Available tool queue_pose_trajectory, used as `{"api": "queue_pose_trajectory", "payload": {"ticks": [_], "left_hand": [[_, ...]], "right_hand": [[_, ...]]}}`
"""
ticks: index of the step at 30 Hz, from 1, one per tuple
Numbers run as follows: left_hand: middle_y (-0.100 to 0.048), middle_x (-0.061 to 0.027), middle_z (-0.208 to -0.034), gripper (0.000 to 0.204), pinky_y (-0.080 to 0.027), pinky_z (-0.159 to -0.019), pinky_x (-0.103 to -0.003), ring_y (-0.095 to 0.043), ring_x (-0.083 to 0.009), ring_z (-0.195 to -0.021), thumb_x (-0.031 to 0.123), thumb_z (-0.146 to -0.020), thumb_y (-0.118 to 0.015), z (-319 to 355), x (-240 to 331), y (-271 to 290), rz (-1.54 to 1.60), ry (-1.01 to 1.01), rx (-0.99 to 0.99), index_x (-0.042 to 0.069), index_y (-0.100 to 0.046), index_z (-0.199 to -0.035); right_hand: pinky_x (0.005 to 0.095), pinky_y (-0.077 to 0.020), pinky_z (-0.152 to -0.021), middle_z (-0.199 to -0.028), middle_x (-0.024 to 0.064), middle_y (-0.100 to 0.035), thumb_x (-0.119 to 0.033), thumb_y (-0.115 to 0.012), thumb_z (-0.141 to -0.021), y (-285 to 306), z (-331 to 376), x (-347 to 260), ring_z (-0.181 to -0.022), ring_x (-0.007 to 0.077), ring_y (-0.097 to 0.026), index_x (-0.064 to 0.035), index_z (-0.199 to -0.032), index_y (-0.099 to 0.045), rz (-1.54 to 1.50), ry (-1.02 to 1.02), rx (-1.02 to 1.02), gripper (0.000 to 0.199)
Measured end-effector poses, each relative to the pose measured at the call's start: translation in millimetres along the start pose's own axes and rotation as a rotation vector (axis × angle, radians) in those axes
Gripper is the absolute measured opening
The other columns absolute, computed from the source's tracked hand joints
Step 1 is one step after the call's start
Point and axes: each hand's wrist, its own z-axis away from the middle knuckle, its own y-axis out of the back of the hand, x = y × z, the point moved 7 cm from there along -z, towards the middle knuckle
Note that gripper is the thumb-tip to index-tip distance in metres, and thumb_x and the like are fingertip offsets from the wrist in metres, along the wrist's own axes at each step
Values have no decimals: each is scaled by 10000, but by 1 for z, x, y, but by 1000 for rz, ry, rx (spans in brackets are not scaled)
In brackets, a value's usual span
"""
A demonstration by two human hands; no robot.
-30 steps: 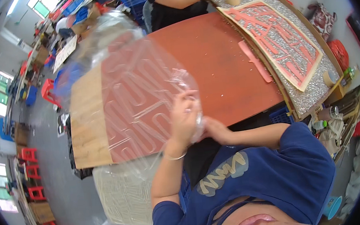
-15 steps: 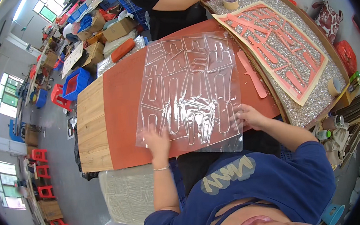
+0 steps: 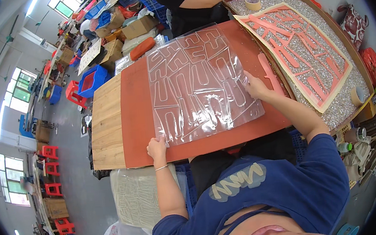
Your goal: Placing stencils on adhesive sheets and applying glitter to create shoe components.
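A clear plastic sheet (image 3: 198,84) printed with pale curved outlines lies over the reddish-brown board (image 3: 136,118). My left hand (image 3: 157,148) is closed on the sheet's near left corner, thumb and fingers pressed together. On the sheet's right edge, about midway along, my right hand (image 3: 255,86) is closed, its fingertips partly hidden. Glare streaks the near part of the sheet, which looks slightly rippled. Just beyond my right hand lies a long pink cut-out strip (image 3: 268,71), partly covered by my forearm.
Right of the board, a glittery silver tray (image 3: 272,1) holds a pale-framed pink stencil (image 3: 342,77) and tape rolls (image 3: 253,4). Bare wood planks (image 3: 107,125) extend at left. A co-worker in black (image 3: 190,1) stands at the far side. Blue crates (image 3: 94,81) stand far left.
The plastic sheet has turned counterclockwise and shifted away from my body, back over the board. My left hand has closed on its near left corner; my right hand has moved farther up its right edge.
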Motion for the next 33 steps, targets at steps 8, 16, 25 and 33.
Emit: {"api": "queue_pose_trajectory", "payload": {"ticks": [8,16,25,33], "left_hand": [[-557,-184,-905,327,-414,-799,-502,-498,-374,-935,328,-786,-674,46,-4,2,31,-239,436,9,-603,-806],[-535,-151,-935,243,-386,-843,-461,-487,-344,-951,201,-783,-672,59,2,2,116,-382,586,13,-526,-832],[-561,-140,-952,280,-387,-837,-452,-507,-335,-956,210,-826,-624,65,5,2,68,-284,601,39,-592,-1046],[-609,-138,-997,333,-382,-853,-445,-535,-327,-956,181,-834,-600,64,0,5,166,-294,610,32,-577,-1131]], "right_hand": [[497,-495,-614,-879,185,-595,-236,-516,-910,-3,32,-9,-680,396,-608,-63,-1402,-290,614,422,365,568],[462,-500,-606,-850,148,-591,-184,-507,-909,-3,27,-12,-685,366,-608,-81,-1198,-524,604,475,348,308],[451,-492,-746,-937,178,-632,-184,-485,-911,2,21,-4,-846,364,-616,-63,-1176,-573,476,472,287,304],[381,-480,-827,-1017,205,-644,-202,-544,-894,42,20,-17,-954,326,-624,-27,-1088,-641,413,436,356,278]]}}
